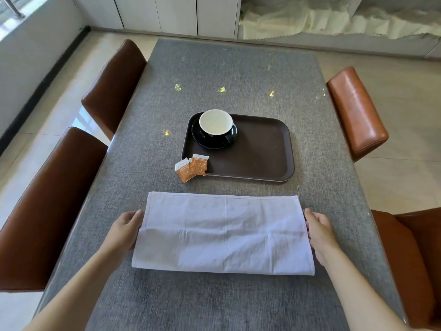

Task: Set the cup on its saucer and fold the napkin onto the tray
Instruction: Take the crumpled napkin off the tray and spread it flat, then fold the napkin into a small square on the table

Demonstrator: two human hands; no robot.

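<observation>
A: Where does the pale lilac cloth napkin [224, 234] stand?

B: It lies flat on the grey woven table top [238, 75], a wide strip between the two hands, with a lengthwise fold running across its middle. I would judge it folded once, perhaps into thirds; the layers cannot be counted from here.

A: And the hands?

B: The left hand [124, 229] is at the napkin's left short edge, fingers loosely curled, thumb tip touching the cloth near the fold line. The right hand [318, 231] mirrors it at the right short edge, fingers bent against the hem. Whether either truly pinches the cloth or only rests against it, I cannot tell; the fingertips are partly tucked behind the edges.

A: The cup?

B: That part looks done. The black cup with the cream inside [216, 123] sits on its black round saucer [210, 142], well beyond both hands, in the far-left corner of the dark brown rectangular plastic tray [260, 151].

A: So what remains?

B: Bringing the short ends together, I think, then carrying the napkin forward onto the bare part of the tray, ahead of the right hand. Two small orange sachets [192, 167] lie at the tray's near-left corner, one overlapping its rim, ahead of the left hand.
</observation>
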